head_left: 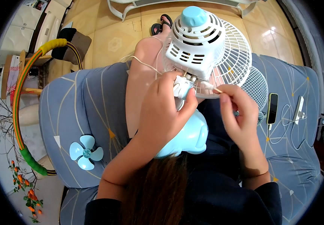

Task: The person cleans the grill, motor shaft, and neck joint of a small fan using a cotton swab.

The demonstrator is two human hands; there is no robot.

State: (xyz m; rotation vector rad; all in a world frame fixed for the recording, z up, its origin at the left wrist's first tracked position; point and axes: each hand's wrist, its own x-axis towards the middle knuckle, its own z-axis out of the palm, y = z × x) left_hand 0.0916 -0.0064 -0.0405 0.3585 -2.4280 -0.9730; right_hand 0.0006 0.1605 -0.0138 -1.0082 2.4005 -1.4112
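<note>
A white and light-blue electric fan (194, 45) lies across my lap, its motor housing facing up and its light-blue base (184, 137) against my body. My left hand (164, 108) is wrapped round the fan's neck, just below the housing. Between the thumb and fingers of my right hand (240, 110) is a thin stick with a white tip, which looks like a cotton swab (207, 86). That tip is close to the neck joint; I cannot tell whether it touches. The white wire guard (240, 56) is beneath the housing.
On the blue-grey sofa (102, 93) lie a detached light-blue fan blade (86, 152) on the left, and a round mesh guard (256, 88), a phone (272, 108) and a power strip (299, 108) on the right. A striped hoop (16, 108) stands at far left.
</note>
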